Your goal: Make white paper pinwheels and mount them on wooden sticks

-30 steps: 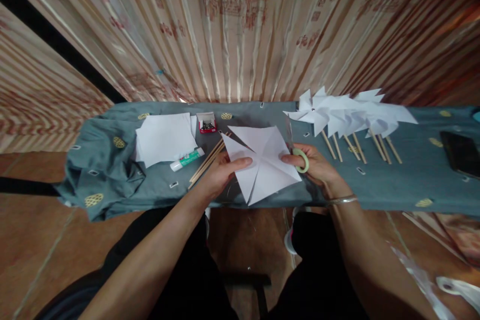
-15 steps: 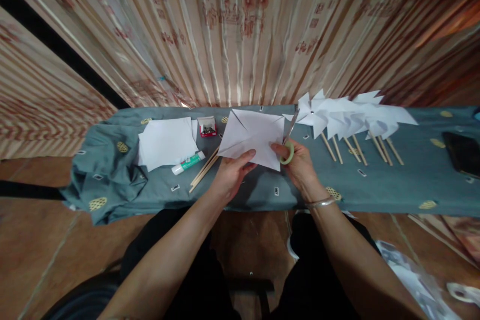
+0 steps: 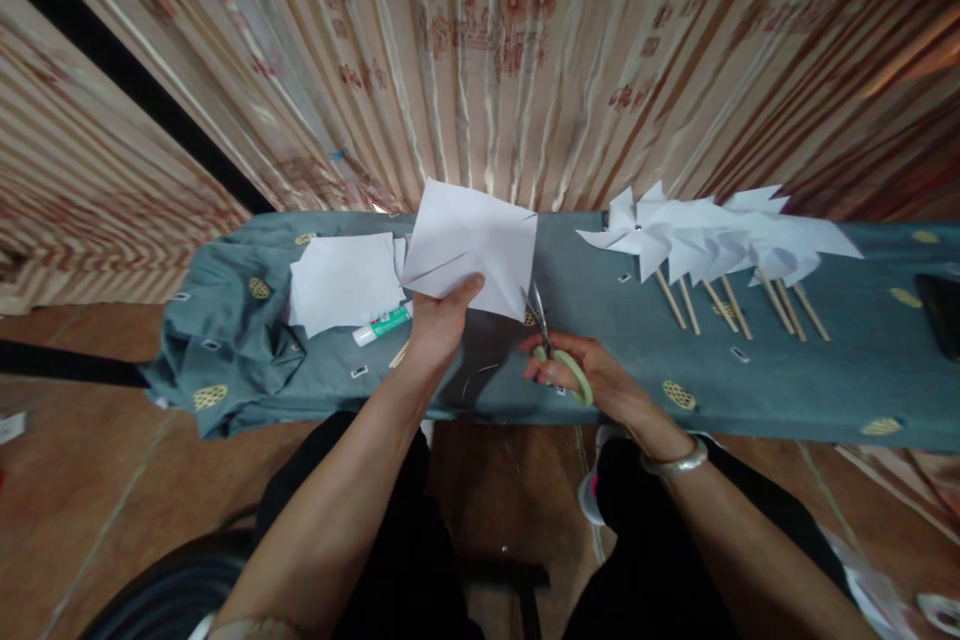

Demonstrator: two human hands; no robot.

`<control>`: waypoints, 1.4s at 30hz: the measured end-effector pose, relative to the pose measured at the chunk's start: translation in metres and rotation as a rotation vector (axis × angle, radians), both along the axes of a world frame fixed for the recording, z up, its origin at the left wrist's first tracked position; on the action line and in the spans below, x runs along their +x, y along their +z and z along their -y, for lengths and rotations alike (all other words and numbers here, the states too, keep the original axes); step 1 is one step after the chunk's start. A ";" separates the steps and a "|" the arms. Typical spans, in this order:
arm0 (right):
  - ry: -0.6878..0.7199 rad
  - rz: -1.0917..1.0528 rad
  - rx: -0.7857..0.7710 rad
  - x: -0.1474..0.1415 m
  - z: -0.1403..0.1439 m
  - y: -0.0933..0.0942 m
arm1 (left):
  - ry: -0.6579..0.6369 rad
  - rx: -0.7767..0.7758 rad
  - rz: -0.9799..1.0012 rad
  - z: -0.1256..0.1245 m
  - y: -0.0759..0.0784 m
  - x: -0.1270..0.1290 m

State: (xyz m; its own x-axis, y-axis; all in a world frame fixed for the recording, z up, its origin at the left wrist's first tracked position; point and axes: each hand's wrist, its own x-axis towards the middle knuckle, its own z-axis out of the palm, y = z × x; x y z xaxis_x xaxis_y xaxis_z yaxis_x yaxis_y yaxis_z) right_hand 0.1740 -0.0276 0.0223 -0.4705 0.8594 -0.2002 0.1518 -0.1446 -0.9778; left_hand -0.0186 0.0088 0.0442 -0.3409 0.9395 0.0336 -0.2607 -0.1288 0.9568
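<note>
My left hand (image 3: 444, 315) pinches the lower edge of a white paper square (image 3: 480, 238), raised over the cloth and tilted, with cuts running in from its corners. In my right hand (image 3: 592, 370) are scissors (image 3: 541, 320) with pale green handles. Their blades point up at the paper's lower right corner and look slightly parted; I cannot tell whether they touch it. Left of the paper lie a stack of white sheets (image 3: 349, 282) and a green and white glue stick (image 3: 382, 325). A few wooden sticks (image 3: 400, 353) show partly behind my left wrist.
A grey-green cloth (image 3: 652, 370) covers the narrow table. Several white paper pinwheels (image 3: 705, 235) on wooden sticks overlap on the right. A dark phone (image 3: 937, 305) lies near the right edge. Behind the table hangs a patterned curtain (image 3: 480, 70).
My right hand has let go of the paper and swung the scissors down to its lower right corner. My left hand has turned the paper and moved it slightly left; it now hides the small red box.
</note>
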 end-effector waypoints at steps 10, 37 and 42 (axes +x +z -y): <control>0.168 0.041 -0.100 0.007 0.012 0.002 | -0.010 0.055 0.100 -0.005 0.003 -0.008; 0.162 -0.034 -0.070 0.010 0.006 0.007 | -0.106 0.027 0.018 0.006 -0.004 0.008; 0.156 -0.036 -0.069 0.010 0.007 0.006 | -0.090 0.017 -0.005 0.006 -0.003 0.009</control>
State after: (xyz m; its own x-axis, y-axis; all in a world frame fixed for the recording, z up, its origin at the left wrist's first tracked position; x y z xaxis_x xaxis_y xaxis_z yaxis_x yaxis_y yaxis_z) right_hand 0.1838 -0.0344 0.0288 -0.6050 0.7602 -0.2368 0.1427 -0.1891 -0.9715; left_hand -0.0098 0.0030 0.0408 -0.2552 0.9655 0.0518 -0.2667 -0.1218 0.9561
